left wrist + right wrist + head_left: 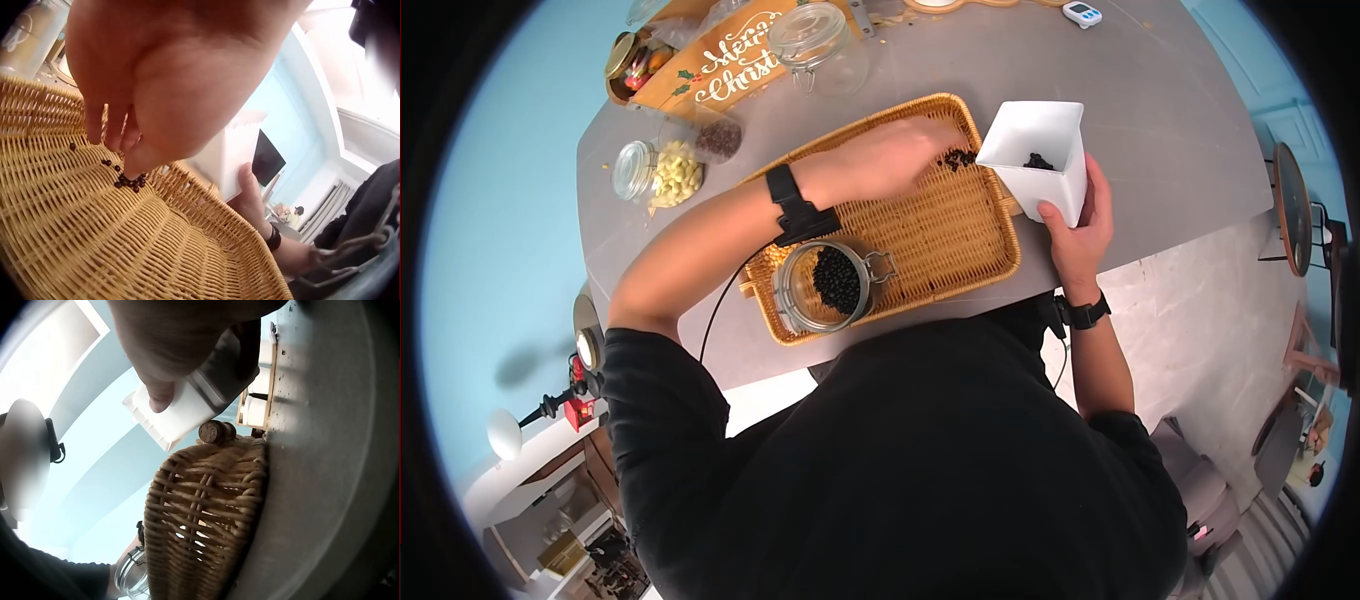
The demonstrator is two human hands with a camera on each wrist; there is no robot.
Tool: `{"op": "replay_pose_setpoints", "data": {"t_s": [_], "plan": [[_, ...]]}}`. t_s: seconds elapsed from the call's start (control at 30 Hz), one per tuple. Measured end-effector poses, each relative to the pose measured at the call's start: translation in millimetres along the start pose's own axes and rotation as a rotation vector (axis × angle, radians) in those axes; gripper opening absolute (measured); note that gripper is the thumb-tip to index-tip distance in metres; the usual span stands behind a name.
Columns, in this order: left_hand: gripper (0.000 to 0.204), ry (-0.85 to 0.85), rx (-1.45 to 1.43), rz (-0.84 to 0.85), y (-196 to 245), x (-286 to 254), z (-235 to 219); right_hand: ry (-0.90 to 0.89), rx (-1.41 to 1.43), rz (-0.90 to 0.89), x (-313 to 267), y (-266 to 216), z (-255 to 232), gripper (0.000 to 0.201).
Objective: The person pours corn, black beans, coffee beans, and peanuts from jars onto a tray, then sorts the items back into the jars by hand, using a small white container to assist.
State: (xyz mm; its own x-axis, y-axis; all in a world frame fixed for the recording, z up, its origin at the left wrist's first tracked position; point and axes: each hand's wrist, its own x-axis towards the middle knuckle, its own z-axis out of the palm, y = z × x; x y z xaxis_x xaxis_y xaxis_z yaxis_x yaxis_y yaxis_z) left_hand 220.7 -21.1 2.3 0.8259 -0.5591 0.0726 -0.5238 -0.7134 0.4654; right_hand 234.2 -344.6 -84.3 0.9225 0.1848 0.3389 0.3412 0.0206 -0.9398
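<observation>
In the head view my left hand reaches over the wicker basket, toward its far right corner. Its fingers point down in the left wrist view, with the tips right at a small heap of black beans on the woven bottom. A few loose beans lie beside the heap. My right hand grips a white square cup by its lower part, just off the basket's right end. The cup tilts with its mouth toward the basket, and some black beans show inside.
An open glass jar of black beans lies in the basket's near left part, beside yellow kernels. Beyond the basket stand a clip-top jar, a jar of pale pieces and a wooden Christmas box. A small timer lies far right.
</observation>
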Motion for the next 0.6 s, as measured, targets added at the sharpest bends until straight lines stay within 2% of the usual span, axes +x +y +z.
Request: {"op": "replay_pose_setpoints", "data": {"t_s": [0.1, 0.23, 0.3, 0.43, 0.53, 0.6], "plan": [[0.049, -0.06, 0.036, -0.33, -3, -5, -21, 0.002, 0.001, 0.001, -1, 0, 1, 0.094], [0.052, -0.159, 0.11, -0.383, -7, 0, -7, -0.002, 0.012, -0.008, 0, 1, 1, 0.093], [0.053, -0.142, 0.064, -0.367, -9, 7, 2, -0.002, 0.022, -0.004, 0, 1, 1, 0.093], [0.052, -0.074, -0.14, -0.237, -11, 18, 4, -0.001, 0.011, 0.001, 0, -2, 1, 0.092], [0.046, 0.016, 0.061, -0.228, -13, 9, -6, 0.003, 0.003, -0.004, 1, -3, 2, 0.092], [0.04, 0.005, 0.097, -0.282, -6, -2, -12, 0.009, 0.003, -0.005, 1, -3, 2, 0.092]]}}
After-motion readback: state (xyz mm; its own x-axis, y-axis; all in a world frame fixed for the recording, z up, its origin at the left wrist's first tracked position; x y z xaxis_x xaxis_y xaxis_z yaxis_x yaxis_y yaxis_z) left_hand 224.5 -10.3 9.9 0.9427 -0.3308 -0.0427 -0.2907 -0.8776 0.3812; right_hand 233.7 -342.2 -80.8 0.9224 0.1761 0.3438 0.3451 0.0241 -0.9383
